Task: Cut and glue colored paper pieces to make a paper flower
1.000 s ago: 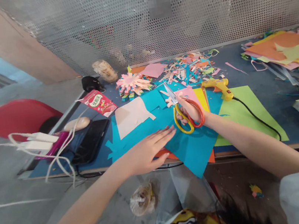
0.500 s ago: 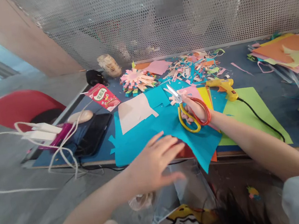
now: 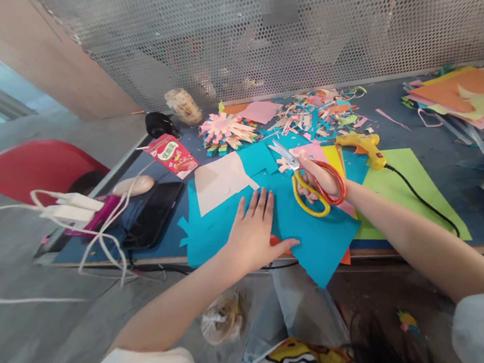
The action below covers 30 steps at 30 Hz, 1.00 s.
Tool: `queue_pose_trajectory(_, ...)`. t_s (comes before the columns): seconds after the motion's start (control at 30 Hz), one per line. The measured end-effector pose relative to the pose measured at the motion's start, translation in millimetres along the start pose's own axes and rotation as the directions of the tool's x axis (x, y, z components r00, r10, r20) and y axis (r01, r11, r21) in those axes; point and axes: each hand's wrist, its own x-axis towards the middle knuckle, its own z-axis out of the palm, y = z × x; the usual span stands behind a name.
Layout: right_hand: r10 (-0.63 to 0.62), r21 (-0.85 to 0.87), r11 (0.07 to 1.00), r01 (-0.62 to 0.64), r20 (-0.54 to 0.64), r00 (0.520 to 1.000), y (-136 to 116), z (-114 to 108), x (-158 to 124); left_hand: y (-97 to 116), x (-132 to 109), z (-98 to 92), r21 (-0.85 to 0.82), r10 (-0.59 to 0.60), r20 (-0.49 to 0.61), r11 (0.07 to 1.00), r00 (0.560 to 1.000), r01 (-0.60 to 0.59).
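Observation:
My left hand (image 3: pixel 254 231) lies flat with fingers spread on a blue sheet of paper (image 3: pixel 316 249), near the table's front edge. My right hand (image 3: pixel 317 182) is closed around a pair of scissors (image 3: pixel 290 162) with one red and one yellow handle loop. Their blades are slightly apart and point up and left. Just beyond my left hand, a pale pink paper piece (image 3: pixel 219 182) with a cut notch rests on the blue paper. Behind the blades, a small fringed pink paper strip (image 3: pixel 285 166) shows in part.
A yellow hot glue gun (image 3: pixel 367 147) lies right of the scissors on green paper (image 3: pixel 411 192). Paper scraps (image 3: pixel 318 112) and a layered paper flower (image 3: pixel 225 130) sit behind. At left are a red drink carton (image 3: pixel 171 155), a black phone (image 3: pixel 156 214) and white cables (image 3: pixel 100 239).
My left hand has moved forward from above the table edge and come down flat on the blue paper. My right hand still holds the scissors in nearly the same place.

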Motion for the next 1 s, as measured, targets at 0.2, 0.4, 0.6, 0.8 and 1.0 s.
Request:
queue_pose_trajectory(0.2, 0.003, 0.004, 1.000, -0.003, -0.027, 1.000, -2, 4, -2, -20, 54, -21.1, -0.072, 0.201, -0.019, 0.977, 0.979, -0.202)
queue_pose_trajectory(0.4, 0.015, 0.010, 1.000, -0.014, -0.037, 0.999, -5, 6, -4, -52, 97, -12.1, -0.315, 0.136, -0.095, 0.936, 0.986, -0.159)
queue_pose_trajectory(0.6, 0.019, 0.030, 0.999, -0.018, -0.029, 0.999, -5, 6, -4, -48, 98, -3.2, -0.400, 0.029, -0.184, 0.911, 0.983, -0.101)
queue_pose_trajectory(0.8, -0.019, 0.039, 0.999, 0.020, -0.033, 0.999, -3, 5, -6, -47, 101, -1.1, -0.551, -0.034, -0.241, 0.828, 0.970, -0.108)
queue_pose_trajectory(1.0, 0.000, 0.028, 1.000, 0.001, -0.019, 1.000, -4, 3, -5, -51, 98, 0.1, -0.527, 0.003, -0.218, 0.841, 0.976, -0.120)
